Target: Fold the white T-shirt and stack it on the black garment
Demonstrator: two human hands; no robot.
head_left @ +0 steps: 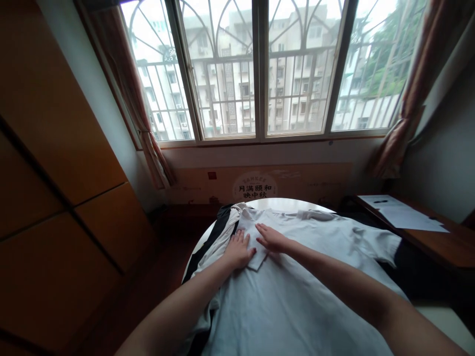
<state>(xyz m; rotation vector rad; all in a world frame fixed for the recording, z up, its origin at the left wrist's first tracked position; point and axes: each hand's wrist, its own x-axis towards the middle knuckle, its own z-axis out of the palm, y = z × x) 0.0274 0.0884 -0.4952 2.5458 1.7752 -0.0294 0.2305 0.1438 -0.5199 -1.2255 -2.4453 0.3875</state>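
A white T-shirt (pixel 297 296) lies spread over a round white table (pixel 282 203). Its left sleeve (pixel 257 261) is folded inward onto the body of the shirt, while the right sleeve (pixel 382 245) reaches out past the table's edge. My left hand (pixel 239 249) rests flat on the folded sleeve, fingers spread. Just to the right, my right hand (pixel 272 239) lies on the shirt beside the fold, with its fingers stretched out toward the left. Under the shirt's left side, dark and pale cloth (pixel 208 254) shows along the table's edge.
Sheets of paper (pixel 404 212) lie on a brown wooden desk (pixel 438 244) at the right. Behind the table, a printed cardboard panel (pixel 315 180) stands below a barred window (pixel 260 74) with curtains (pixel 406 118). Wooden cabinets (pixel 48 163) line the left.
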